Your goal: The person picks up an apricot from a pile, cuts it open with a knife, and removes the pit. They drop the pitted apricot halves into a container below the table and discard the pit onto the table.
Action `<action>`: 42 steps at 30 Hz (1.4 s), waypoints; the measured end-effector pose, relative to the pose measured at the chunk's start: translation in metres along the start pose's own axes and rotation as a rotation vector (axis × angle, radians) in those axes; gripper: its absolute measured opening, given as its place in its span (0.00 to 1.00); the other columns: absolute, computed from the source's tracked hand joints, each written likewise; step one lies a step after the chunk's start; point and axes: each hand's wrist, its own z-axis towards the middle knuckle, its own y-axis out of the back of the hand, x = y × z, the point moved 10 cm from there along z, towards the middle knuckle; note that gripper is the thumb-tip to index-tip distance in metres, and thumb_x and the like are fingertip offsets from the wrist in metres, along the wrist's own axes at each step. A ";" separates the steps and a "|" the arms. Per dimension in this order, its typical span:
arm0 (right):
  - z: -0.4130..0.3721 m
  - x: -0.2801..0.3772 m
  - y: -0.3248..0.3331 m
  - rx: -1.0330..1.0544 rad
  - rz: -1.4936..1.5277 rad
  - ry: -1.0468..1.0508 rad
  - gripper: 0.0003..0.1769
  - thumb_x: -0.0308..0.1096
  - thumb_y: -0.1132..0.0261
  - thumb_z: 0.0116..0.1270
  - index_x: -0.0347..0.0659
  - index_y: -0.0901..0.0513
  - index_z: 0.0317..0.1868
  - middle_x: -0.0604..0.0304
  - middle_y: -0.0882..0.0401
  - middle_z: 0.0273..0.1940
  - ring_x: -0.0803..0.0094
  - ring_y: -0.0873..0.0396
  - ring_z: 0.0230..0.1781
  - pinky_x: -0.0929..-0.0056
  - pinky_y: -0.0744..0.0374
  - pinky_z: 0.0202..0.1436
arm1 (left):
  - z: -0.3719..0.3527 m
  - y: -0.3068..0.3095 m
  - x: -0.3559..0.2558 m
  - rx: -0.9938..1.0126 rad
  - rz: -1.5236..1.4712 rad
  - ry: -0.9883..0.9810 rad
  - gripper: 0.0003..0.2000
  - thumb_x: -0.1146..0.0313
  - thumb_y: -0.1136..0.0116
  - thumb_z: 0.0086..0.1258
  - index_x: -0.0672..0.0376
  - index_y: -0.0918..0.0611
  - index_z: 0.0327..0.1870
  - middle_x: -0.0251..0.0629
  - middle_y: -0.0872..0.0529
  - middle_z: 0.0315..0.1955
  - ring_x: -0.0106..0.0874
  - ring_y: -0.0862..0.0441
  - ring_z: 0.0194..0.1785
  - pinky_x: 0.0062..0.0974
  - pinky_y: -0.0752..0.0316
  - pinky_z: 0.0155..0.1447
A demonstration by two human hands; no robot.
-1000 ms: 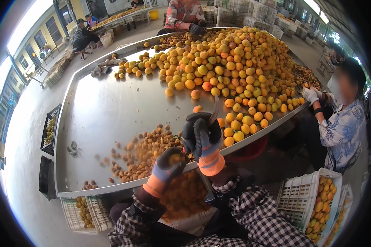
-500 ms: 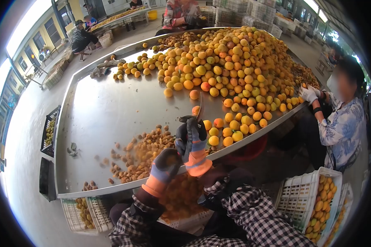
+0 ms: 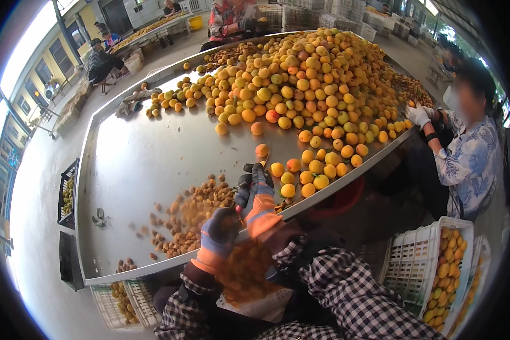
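Note:
My right hand (image 3: 259, 195), in a dark grey and orange glove, reaches over the table's near edge. It is closed on a knife, whose thin blade (image 3: 268, 150) points up beside a single apricot (image 3: 262, 150). The fingertips are right at that fruit. Lower and to the left, my left hand (image 3: 221, 231) wears a matching glove, fingers curled; what they hold, if anything, is hidden. Beside it a heap of brown apricot stones (image 3: 190, 218) lies on the metal table (image 3: 136, 170). Below both hands, a white crate (image 3: 260, 306) holds blurred orange fruit pieces.
A large mound of apricots (image 3: 317, 79) covers the table's far right side. At the right edge a co-worker (image 3: 464, 147) in white gloves handles fruit; another person (image 3: 232, 22) sits across. White crates of apricots (image 3: 413, 260) stand lower right, and a black crate (image 3: 68, 192) stands left.
My right hand has stretched forward to the lone apricot, with the knife still in it. My left hand stays near the stones. The whole view has shifted slightly.

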 end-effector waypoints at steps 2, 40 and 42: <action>0.001 -0.001 0.000 0.001 0.014 -0.012 0.15 0.50 0.46 0.73 0.47 0.27 0.44 0.69 0.34 0.19 0.77 0.45 0.11 0.76 0.45 0.13 | 0.000 0.002 0.003 -0.015 -0.028 0.026 0.14 0.79 0.36 0.58 0.63 0.21 0.46 0.41 0.16 0.38 0.30 0.17 0.41 0.24 0.25 0.46; 0.033 0.134 0.017 0.078 -0.530 0.193 0.11 0.42 0.41 0.71 0.45 0.20 0.40 0.67 0.29 0.19 0.80 0.39 0.09 0.79 0.42 0.12 | -0.001 0.052 0.059 -0.083 0.278 -0.161 0.10 0.80 0.46 0.65 0.62 0.22 0.47 0.35 0.16 0.30 0.24 0.18 0.31 0.20 0.22 0.35; 0.050 0.143 0.030 0.042 -0.523 0.188 0.07 0.37 0.35 0.64 0.44 0.19 0.34 0.63 0.25 0.19 0.75 0.37 0.06 0.75 0.41 0.07 | 0.002 0.051 0.059 -0.042 0.141 0.000 0.11 0.77 0.44 0.67 0.62 0.23 0.50 0.36 0.16 0.30 0.25 0.17 0.31 0.20 0.22 0.35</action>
